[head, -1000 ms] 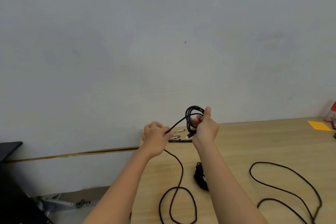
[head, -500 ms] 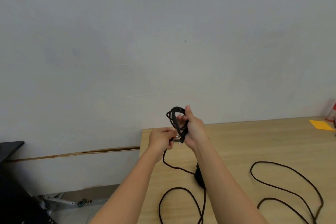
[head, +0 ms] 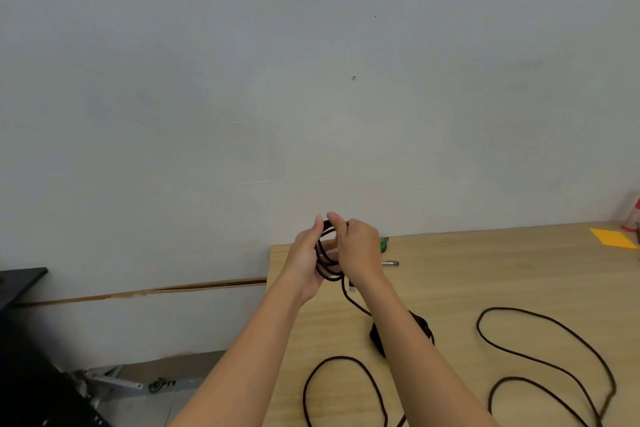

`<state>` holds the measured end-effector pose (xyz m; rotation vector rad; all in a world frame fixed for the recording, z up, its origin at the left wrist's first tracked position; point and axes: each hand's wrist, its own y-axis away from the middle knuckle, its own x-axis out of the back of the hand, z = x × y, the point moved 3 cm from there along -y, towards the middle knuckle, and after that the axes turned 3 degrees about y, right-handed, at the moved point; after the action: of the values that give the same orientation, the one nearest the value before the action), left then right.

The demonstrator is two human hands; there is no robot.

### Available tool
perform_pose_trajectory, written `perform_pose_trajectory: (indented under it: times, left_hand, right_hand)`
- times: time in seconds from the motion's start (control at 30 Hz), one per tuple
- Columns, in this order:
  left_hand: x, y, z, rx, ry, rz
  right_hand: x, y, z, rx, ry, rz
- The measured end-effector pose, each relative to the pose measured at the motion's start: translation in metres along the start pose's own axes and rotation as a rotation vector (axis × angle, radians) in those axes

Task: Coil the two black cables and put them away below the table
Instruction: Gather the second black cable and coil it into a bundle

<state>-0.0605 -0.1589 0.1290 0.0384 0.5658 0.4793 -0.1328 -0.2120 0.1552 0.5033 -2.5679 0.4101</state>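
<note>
Holding black cable coil [head: 325, 269] upright over desk [head: 485, 270] 10 o'clock corner: left hand [head: 304, 260] and right hand [head: 360, 250] fingers clamped round it. Loose tail [head: 353, 303] drops toward 5 o'clock, under right wrist.

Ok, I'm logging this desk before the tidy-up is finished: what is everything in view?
light wooden table: one, tan, against the grey wall
coiled black cable: one, black, held above the table's far left corner
trailing black cable: one, black, runs from the coil to a loop on the table
looped black cable: one, black, on the table, right
black bundle: one, black, partly behind the right forearm
pen-like item: one, dark, near the far edge
green item: one, mostly hidden
orange paper sheet: one, far right
red-and-white item: one, right edge, cut off
cardboard strip: one, brown, along the wall
left hand: holds the coil
right hand: pinches the coil
</note>
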Motion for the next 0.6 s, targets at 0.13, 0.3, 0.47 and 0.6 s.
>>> perform_pose_trajectory:
  times: [0.13, 0.3, 0.47, 0.6]
  left_hand:
    - [0.000, 0.002, 0.007, -0.028, 0.073, 0.004]
    - [0.000, 0.004, 0.013, -0.155, 0.033, 0.046]
    - [-0.003, 0.005, 0.015, -0.200, -0.027, 0.177]
    - [-0.003, 0.004, 0.013, -0.173, -0.019, 0.193]
  right_hand:
    - [-0.004, -0.003, 0.011, -0.016, 0.026, 0.082]
    - [-0.010, -0.001, 0.016, 0.001, -0.206, 0.001]
    - [-0.007, 0.001, 0.016, 0.035, -0.204, 0.088]
    - [-0.007, 0.003, 0.014, 0.087, -0.136, 0.017]
